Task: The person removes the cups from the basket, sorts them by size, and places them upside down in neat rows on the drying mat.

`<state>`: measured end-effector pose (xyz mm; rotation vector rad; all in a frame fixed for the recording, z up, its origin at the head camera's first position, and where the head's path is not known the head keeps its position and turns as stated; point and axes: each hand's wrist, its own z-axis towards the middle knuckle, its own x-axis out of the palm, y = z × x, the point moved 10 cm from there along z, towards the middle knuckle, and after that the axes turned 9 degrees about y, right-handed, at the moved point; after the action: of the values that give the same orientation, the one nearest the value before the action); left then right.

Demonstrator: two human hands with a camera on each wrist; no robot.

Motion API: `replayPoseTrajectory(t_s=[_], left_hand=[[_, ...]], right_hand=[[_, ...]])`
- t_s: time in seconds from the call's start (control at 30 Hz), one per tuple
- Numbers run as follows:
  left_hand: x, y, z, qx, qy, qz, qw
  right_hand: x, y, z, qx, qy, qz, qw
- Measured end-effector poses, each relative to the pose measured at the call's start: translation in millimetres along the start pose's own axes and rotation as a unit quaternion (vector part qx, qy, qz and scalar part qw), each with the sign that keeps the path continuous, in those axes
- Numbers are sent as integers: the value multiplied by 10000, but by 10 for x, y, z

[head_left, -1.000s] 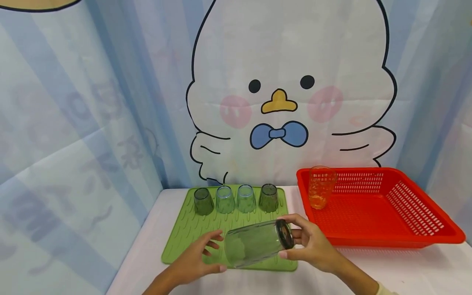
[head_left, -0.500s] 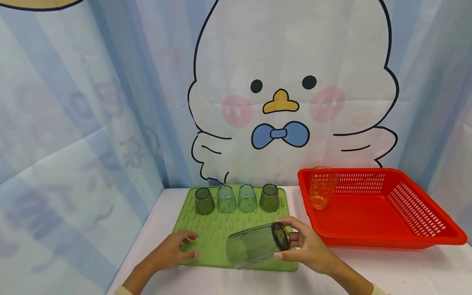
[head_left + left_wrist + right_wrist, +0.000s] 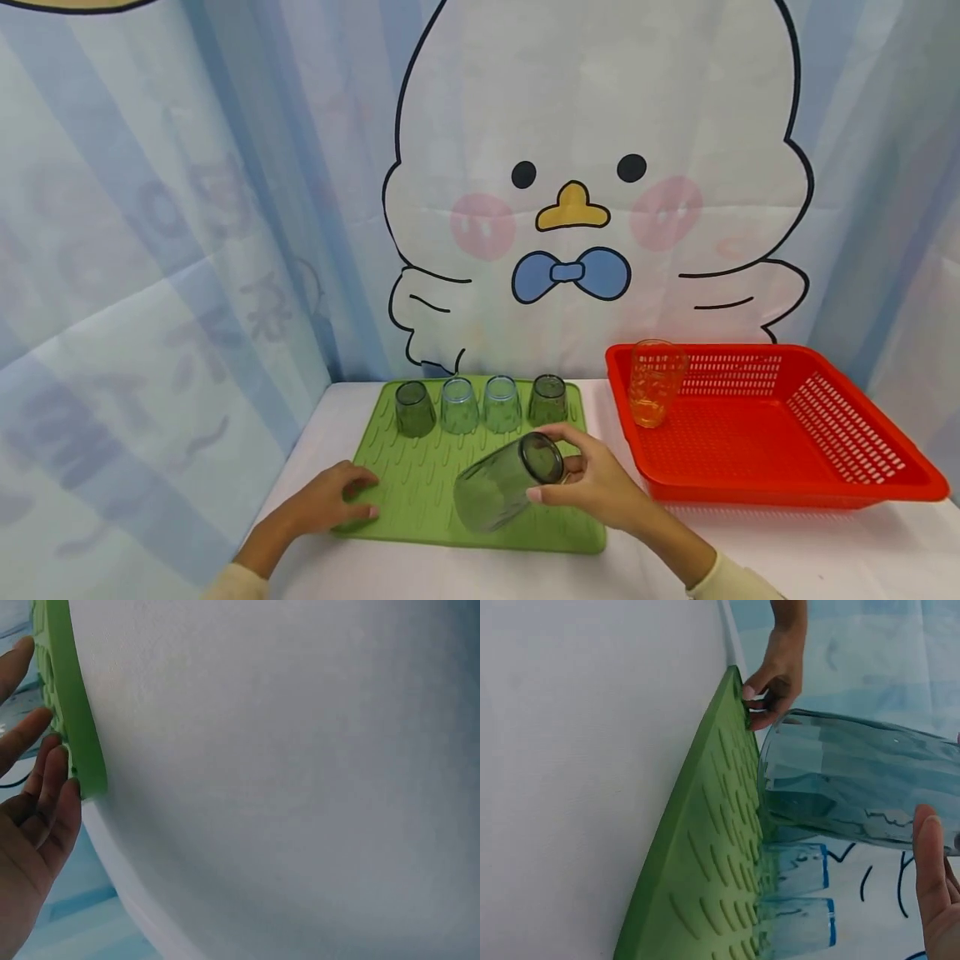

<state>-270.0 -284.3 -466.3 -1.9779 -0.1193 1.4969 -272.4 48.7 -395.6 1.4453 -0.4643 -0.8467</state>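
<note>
My right hand (image 3: 596, 479) grips a tall grey-tinted drinking glass (image 3: 491, 487) near its thick base. The glass is tilted, its mouth pointing down and left above the front of the green ridged mat (image 3: 405, 492). In the right wrist view the fingertips of that hand (image 3: 937, 892) lie against the base end of the glass (image 3: 855, 780). My left hand (image 3: 326, 500) is at the mat's front left corner, its fingers loosely bent. In the left wrist view the fingertips of my left hand (image 3: 34, 802) rest by the mat's edge (image 3: 79, 712).
Several smaller glasses (image 3: 501, 407) stand upside down in a row along the mat's back edge. To the right is a red plastic basket (image 3: 765, 492) with an amber glass (image 3: 656, 387) in its back left corner. A printed curtain (image 3: 570, 325) hangs behind the white-covered table (image 3: 420, 575).
My left hand has left the glass's mouth and moved left to the mat's corner. My right hand has brought the glass slightly left and tilted its mouth further down.
</note>
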Motion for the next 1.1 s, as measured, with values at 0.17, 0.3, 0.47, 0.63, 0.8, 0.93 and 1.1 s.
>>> replayPoseTrajectory(t_s=[0.17,0.3,0.47,0.63,0.8,0.93,1.1], left_hand=[[14,43,-6,-96,127,-272,9995],[21,31,-14,-58,149,-398,9991],[40,44,-25,-150,185,-446,9987],[46,65,-30,-178,207,-490,9984],[39,68,-24,-192,162,-417,9988],[44,62,-22,-181,180,-431,9987],[62,89,-16,-149,191,-476,9986]], right_hand=[[88,36,207,-45,32,-178,9998],[183,88,400,-98,101,-494,9987],[287,87,637,-29,190,-788,9967],[360,68,850,61,167,-891,9959],[426,56,1060,-124,193,-871,9959],[480,34,1207,-332,182,-943,9948],[552,30,1342,-300,107,-1145,9929]])
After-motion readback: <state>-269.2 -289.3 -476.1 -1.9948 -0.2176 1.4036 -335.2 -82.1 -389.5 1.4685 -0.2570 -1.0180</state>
